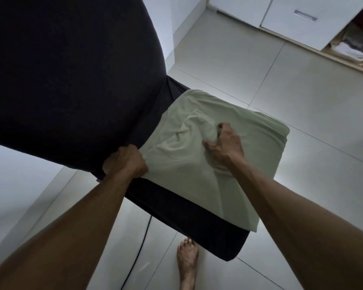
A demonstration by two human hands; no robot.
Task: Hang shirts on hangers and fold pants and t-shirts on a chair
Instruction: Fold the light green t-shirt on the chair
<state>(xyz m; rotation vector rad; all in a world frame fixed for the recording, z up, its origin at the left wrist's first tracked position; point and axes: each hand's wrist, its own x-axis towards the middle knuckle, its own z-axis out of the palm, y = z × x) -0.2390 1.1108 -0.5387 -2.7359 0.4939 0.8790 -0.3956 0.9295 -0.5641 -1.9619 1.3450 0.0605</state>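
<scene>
A pale green garment (249, 155) lies spread over the seat of a dark chair (176, 208), its far edge hanging past the seat. The chair's dark backrest (71, 80) fills the upper left. My left hand (125, 162) is closed on the garment's near-left corner, next to the backrest. My right hand (223, 146) presses down on the middle of the garment, fingers bunching a fold of cloth. Wrinkles run between the two hands.
Pale tiled floor (291, 84) surrounds the chair. White cabinets (281, 15) stand at the top right, with an open shelf of folded clothes (352, 49). A black cable (143, 239) runs on the floor under the chair. My bare foot (188, 260) stands near the seat's front corner.
</scene>
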